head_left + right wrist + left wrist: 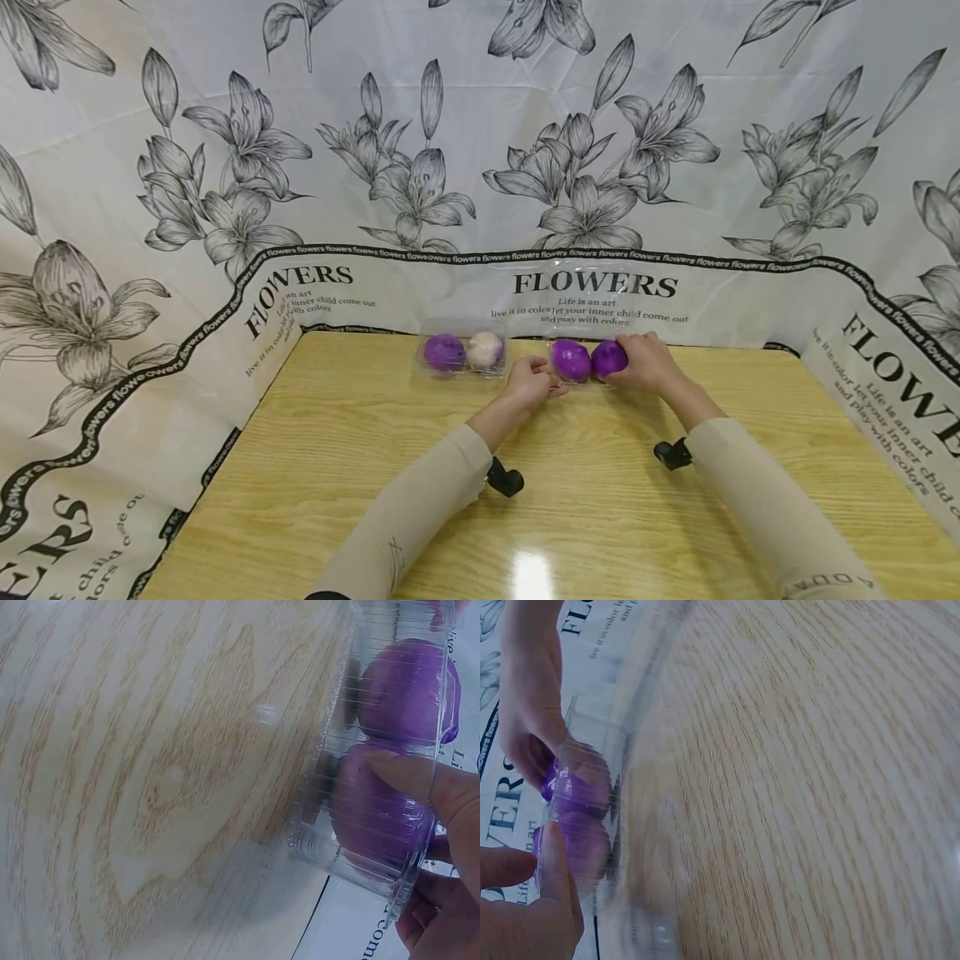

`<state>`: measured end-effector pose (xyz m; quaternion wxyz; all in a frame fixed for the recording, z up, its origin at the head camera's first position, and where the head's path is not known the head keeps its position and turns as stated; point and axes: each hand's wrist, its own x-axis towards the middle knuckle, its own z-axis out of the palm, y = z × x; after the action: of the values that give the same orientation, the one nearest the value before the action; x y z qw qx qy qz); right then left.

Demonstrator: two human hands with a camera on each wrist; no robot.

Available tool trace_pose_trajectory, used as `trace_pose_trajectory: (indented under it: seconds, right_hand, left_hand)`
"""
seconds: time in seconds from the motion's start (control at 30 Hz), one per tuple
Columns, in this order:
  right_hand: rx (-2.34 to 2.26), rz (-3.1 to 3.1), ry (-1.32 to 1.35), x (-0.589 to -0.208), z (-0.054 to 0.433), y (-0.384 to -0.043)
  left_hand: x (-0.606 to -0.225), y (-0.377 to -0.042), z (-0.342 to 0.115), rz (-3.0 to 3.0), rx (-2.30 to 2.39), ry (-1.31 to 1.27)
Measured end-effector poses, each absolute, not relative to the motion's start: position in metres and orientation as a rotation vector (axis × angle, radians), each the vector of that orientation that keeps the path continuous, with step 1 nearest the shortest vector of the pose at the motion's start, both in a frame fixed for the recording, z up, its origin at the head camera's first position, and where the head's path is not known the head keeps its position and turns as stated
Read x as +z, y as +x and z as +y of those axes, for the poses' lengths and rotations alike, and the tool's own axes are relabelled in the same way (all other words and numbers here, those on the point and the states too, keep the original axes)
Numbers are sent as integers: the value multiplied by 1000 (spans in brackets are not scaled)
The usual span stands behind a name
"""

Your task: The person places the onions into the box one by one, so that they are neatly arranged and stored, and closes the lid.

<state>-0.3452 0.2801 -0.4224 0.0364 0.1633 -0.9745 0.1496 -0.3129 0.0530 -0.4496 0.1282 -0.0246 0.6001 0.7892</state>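
Observation:
Two shiny purple balls [572, 361] lie side by side in a clear plastic box [319, 817] with a thin ribbed wall. My right hand [643, 360] grips the right-hand ball [375, 806], its thumb across the ball and its fingers at the far side. At the box's other end, my left hand [531, 383] pinches the rim between thumb and forefinger [553, 866]. A raised clear lid [588, 292] shows faintly behind the balls. To the left of my left hand stands another clear box [422, 367], holding one purple ball [444, 353] and one white-and-purple ball [485, 350].
Both boxes stand at the back edge of a wooden table [360, 442], close to a flower-printed cloth [420, 292] that hangs behind and along the sides. A black wrist mount sticks out from each sleeve.

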Motion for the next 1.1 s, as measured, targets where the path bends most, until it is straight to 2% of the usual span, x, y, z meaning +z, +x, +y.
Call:
trace_pose_trajectory:
  seconds: [0.43, 0.67, 1.1]
  right_hand:
    - [489, -3013, 463, -419, 279, -345]
    - [654, -2992, 446, -401, 285, -351]
    - [1031, -3020, 195, -362, 295, -375]
  left_hand:
    - [-452, -315, 51, 1733, 2296, -69]
    - [-453, -316, 51, 1754, 2293, -68]
    - [-452, -316, 53, 1767, 2284, -74]
